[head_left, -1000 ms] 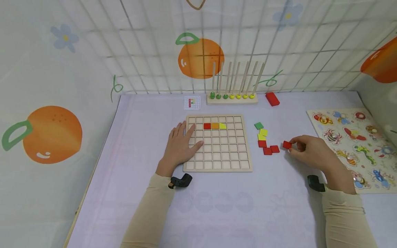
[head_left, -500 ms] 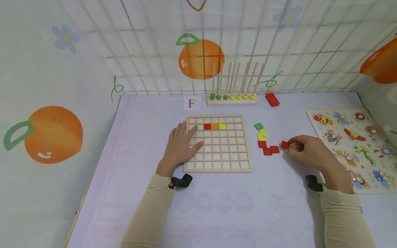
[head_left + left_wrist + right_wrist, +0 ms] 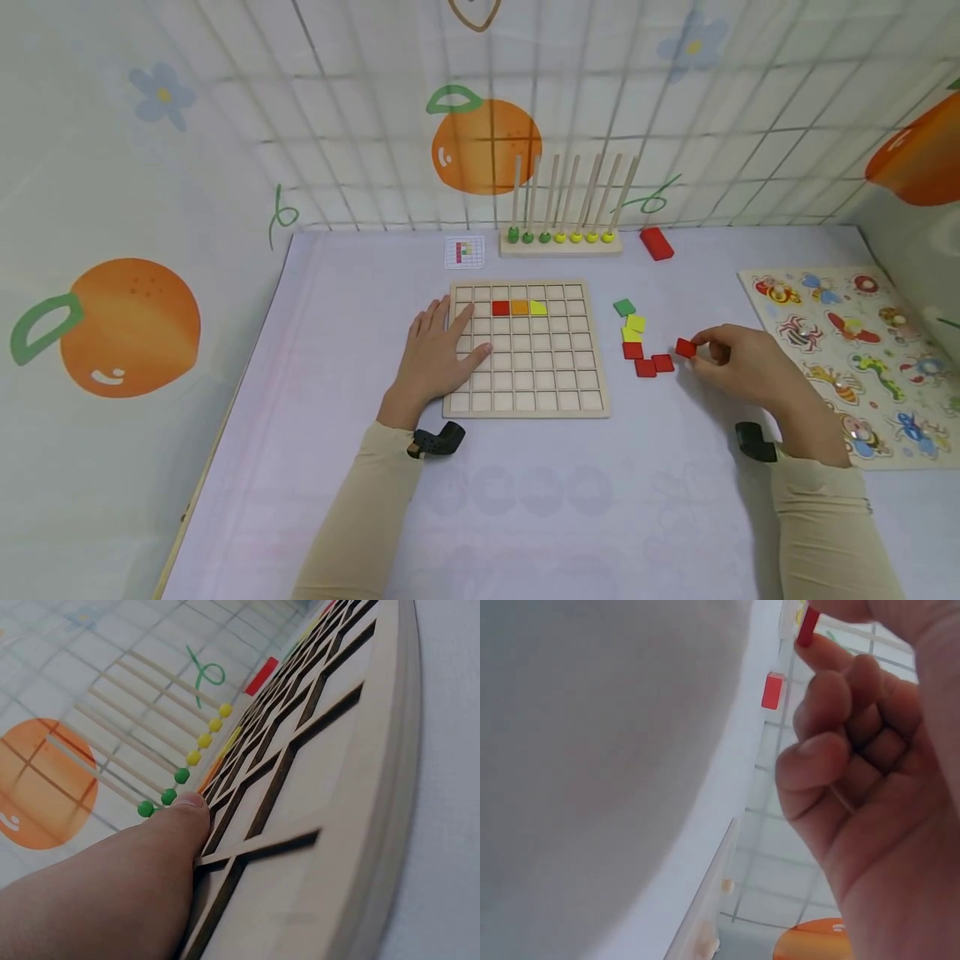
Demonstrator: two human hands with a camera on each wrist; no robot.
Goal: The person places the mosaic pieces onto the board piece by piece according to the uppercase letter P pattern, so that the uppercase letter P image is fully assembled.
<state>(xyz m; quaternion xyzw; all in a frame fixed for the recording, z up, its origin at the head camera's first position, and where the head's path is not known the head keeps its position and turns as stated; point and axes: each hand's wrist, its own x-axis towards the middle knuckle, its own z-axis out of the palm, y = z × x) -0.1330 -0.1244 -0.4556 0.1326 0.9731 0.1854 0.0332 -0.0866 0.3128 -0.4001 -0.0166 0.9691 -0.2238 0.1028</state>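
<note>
Biggest thing here is the pale table [image 3: 570, 533], and over on its right side there's a bug puzzle [image 3: 832, 352]. Next down is the wooden grid board [image 3: 525, 403], lying flat in the middle. Behind that is a peg rack [image 3: 561, 247] with green and yellow beads sitting low on the rods. The left hand [image 3: 433, 354] rests on the board's left edge, fingers pretty straight, thumb spread away from the forefinger. The right hand [image 3: 738, 362] has a square red tile [image 3: 686, 348] pinched between thumb and forefinger, just right of a bunch of loose tiles [image 3: 632, 350] in red, yellow and green. Smaller stuff: a pattern card [image 3: 464, 252] left of the rack, a red block [image 3: 657, 243] right of it, and the row tiles [image 3: 520, 308], red, orange and yellow, side by side in the board's second row from the back.
</note>
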